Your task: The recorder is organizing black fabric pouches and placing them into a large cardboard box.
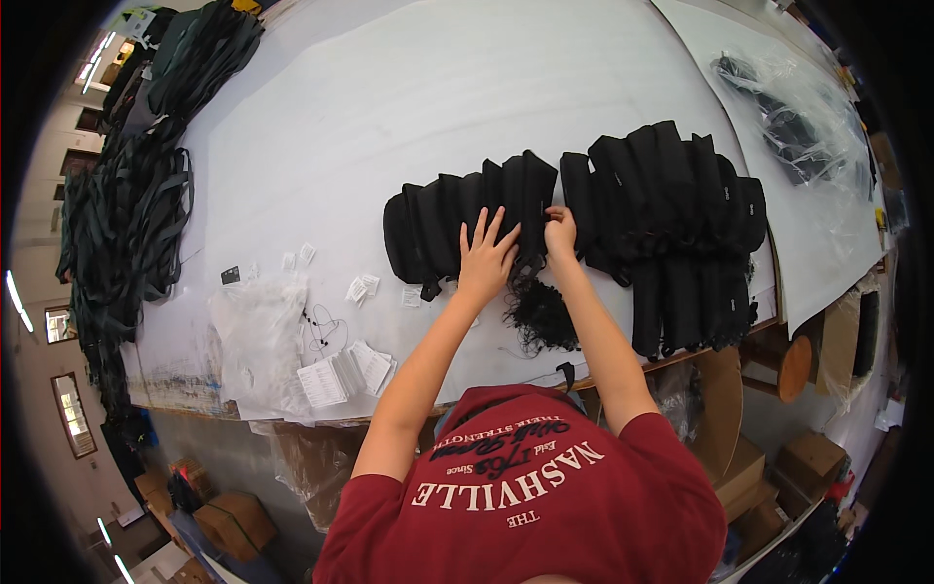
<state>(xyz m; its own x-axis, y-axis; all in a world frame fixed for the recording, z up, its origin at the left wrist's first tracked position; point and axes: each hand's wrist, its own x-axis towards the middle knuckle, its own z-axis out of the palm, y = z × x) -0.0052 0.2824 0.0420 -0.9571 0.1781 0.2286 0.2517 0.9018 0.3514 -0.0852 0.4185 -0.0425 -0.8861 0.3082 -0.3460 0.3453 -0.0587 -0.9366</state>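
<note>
A row of black fabric pieces, like narrow pouches (428,224), lies overlapped on the white table (321,127). My left hand (486,261) rests on the row with its fingers spread. At the row's right end my right hand (560,234) is closed in a pinch by the edge of the last pouch (535,195). What lies between those fingertips is too small to make out. Just right of that hand is a larger pile of similar black pouches (662,195), some with small pale marks. Below my hands sits a tangled heap of black threads (545,316).
White printed labels (341,375) and a crumpled clear plastic bag (258,331) lie at the near left. Bundles of dark straps (131,214) hang over the left edge. A plastic bag with dark contents (793,122) lies far right. Cardboard boxes (233,526) stand below the table.
</note>
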